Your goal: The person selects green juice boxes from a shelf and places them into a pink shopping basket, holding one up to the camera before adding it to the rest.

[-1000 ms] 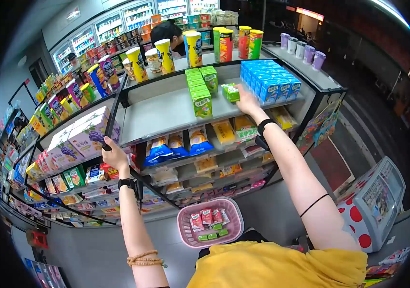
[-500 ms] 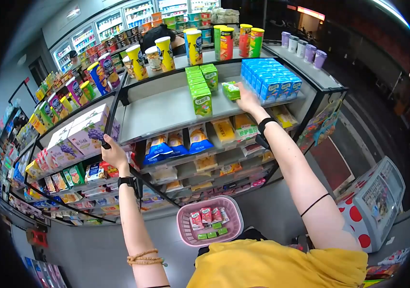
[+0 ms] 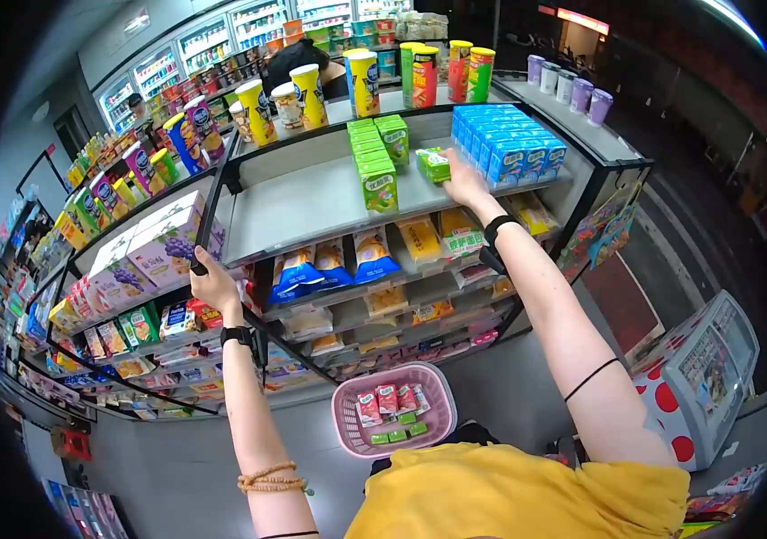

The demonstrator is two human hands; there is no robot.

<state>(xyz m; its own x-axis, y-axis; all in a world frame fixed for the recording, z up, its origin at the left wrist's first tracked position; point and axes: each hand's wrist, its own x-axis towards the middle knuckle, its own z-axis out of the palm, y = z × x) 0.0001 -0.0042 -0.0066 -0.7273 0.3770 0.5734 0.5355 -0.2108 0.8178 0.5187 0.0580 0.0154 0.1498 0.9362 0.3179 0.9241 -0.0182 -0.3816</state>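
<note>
My right hand (image 3: pixel 466 182) is closed on a small green drink carton (image 3: pixel 433 165), which is tipped over at the top shelf (image 3: pixel 293 205). To its left stands a column of green cartons (image 3: pixel 376 176), upright and in rows. Blue drink cartons (image 3: pixel 514 154) are stacked just right of the hand. My left hand (image 3: pixel 213 280) is wrapped around the black shelf frame (image 3: pixel 212 220), beside boxes with grape pictures (image 3: pixel 154 244). On the floor in front of me, a pink basket (image 3: pixel 344 415) holds several red-and-white cartons (image 3: pixel 387 398) and green cartons (image 3: pixel 390 437).
Tall chip cans (image 3: pixel 363 83) line the shelf's top ledge. Lower shelves carry blue snack bags (image 3: pixel 372 256) and packaged bread (image 3: pixel 419 241). A freezer with red dots (image 3: pixel 693 386) stands at the right. Another person (image 3: pixel 307 67) is behind the shelf.
</note>
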